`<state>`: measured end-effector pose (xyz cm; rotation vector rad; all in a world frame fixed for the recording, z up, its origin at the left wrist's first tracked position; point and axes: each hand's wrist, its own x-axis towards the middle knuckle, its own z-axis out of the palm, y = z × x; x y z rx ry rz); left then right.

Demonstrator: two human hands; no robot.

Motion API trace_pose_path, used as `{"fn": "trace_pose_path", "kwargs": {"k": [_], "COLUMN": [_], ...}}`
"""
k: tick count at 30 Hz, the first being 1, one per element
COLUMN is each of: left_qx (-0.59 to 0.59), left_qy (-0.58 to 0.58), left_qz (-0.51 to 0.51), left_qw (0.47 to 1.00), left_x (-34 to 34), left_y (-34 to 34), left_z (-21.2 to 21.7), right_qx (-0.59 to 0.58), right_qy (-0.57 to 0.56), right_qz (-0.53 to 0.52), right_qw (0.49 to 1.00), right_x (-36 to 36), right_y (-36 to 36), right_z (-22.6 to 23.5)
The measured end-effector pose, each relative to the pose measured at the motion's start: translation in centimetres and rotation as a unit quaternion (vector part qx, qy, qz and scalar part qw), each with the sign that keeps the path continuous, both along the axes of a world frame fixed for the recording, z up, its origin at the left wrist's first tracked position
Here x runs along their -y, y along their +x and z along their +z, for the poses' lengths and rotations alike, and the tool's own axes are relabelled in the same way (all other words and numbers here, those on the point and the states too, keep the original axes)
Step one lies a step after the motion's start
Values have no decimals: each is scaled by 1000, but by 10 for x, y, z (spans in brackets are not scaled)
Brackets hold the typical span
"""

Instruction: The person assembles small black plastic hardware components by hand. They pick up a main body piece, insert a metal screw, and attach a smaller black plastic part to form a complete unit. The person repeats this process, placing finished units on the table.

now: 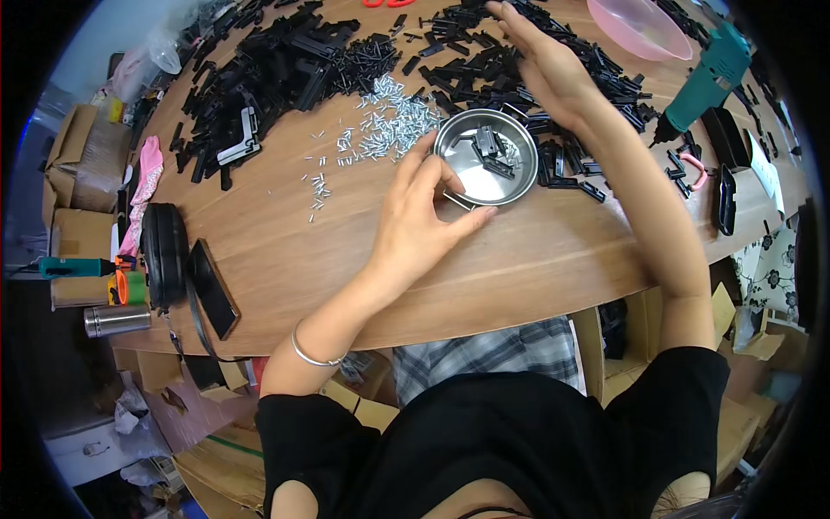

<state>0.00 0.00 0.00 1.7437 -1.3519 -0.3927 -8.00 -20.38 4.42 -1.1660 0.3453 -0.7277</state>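
While our left hand (411,208) holds the bowl (497,186) from eight o'clock, our right hand (553,73), straight-fingered, hangs over black parts (467,82) toward one o'clock | bowl: on the tabletop (519,251), twelve o'clock | step, we judge: steadying and reaching | next likely needs: a steady bowl

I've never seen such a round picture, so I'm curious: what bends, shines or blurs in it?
In the head view, the table's near edge looks bowed and the corners go black; also in the head view, bright highlights show on the metal bowl at the left hand; in that same head view, slight blur on the right hand is hard to judge.
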Motion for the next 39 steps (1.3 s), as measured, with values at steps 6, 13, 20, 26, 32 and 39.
{"fn": "trace_pose_path", "kwargs": {"k": [6, 13, 20, 26, 32, 39], "left_qx": [15, 47, -17, -115, -378, -368], "left_qy": [-51, -163, -166, -156, -127, -69], "left_qz": [-8, -82, -169, -489, -764, -811], "left_qw": [999, 982, 971, 851, 507, 449], "left_x": [-3, -5, -20, -35, -34, -42], "left_y": [4, -2, -7, -67, -196, -269], "left_z": [-5, -1, 1, 60, 93, 103], "right_qx": [-226, -274, -314, -298, -336, -323], "right_qy": [-494, -219, -37, -75, -94, -109], "right_qz": [-123, 84, -83, -407, -541, -524], "right_qw": [830, 933, 945, 860, 765, 780], "right_x": [-13, -46, -45, 18, 131, 182], "right_y": [-47, -95, -215, -367, -509, -496], "right_z": [-11, -15, 24, 38, -30, -61]}}
